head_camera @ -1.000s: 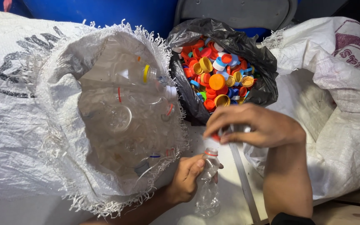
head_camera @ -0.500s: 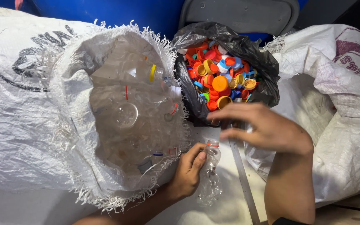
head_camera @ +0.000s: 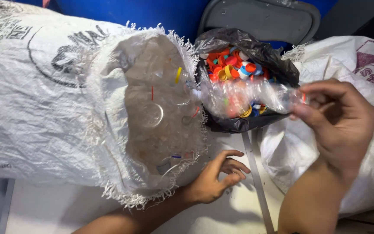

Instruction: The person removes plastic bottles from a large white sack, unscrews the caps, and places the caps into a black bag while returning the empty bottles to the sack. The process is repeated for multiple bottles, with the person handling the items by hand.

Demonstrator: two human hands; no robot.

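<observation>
My right hand (head_camera: 338,117) holds a crushed clear plastic bottle (head_camera: 243,97) by its neck end, lying sideways in the air over a black bag (head_camera: 265,54) of coloured bottle caps (head_camera: 230,67). My left hand (head_camera: 215,177) is low on the white surface with its fingers apart and nothing in it, just below the frayed mouth of a big white woven sack (head_camera: 57,99) filled with clear plastic bottles (head_camera: 156,112).
A second white woven sack (head_camera: 356,60) lies at the right behind my right arm. A blue barrel (head_camera: 152,13) and a grey chair seat (head_camera: 260,17) stand at the back. A grey strip (head_camera: 256,177) runs across the white surface (head_camera: 57,208).
My right hand has taken the bottle from my left hand and lifted it up and to the right over the caps bag. My left hand has let go and now rests open.
</observation>
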